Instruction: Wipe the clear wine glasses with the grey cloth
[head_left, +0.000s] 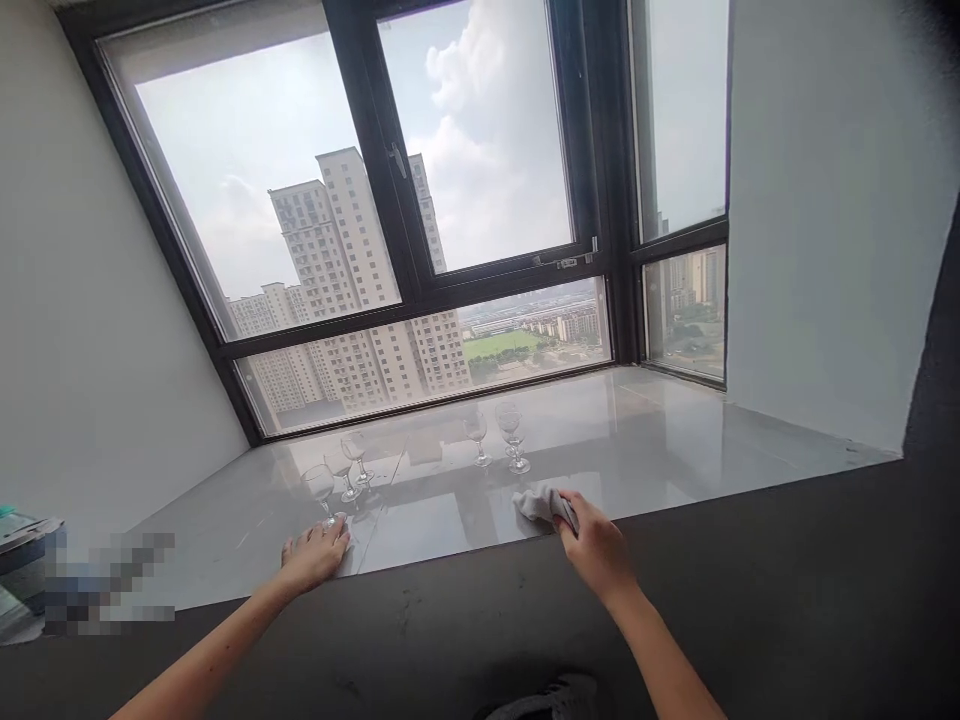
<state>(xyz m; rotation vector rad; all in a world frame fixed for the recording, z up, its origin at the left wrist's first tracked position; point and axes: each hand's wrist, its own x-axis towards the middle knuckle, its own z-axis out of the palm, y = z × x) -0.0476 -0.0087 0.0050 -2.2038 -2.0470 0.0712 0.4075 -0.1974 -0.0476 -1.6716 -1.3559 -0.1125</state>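
My right hand (596, 548) grips a crumpled light grey cloth (538, 505), which touches the glossy windowsill (427, 512) near its front edge. Farther left, my left hand (319, 556) rests on the sill with its fingers stretched out, right by the foot of a stemmed glass (319, 484). Whether the fingertips touch that foot I cannot tell. Behind this glass, two more stemmed glasses (349, 470) stand upright close together. Beyond the cloth is another cluster, with one stemmed glass (475, 434) on its left and another glass (513, 434) on its right, partly overlapping something clear behind.
A dark-framed window (416, 298) with a handle rises behind the sill. White walls close off both sides. At the far left lie some items (30, 545), partly blurred out. Below the sill's front edge is a dark grey wall (420, 640), with a shoe (555, 698) at the bottom.
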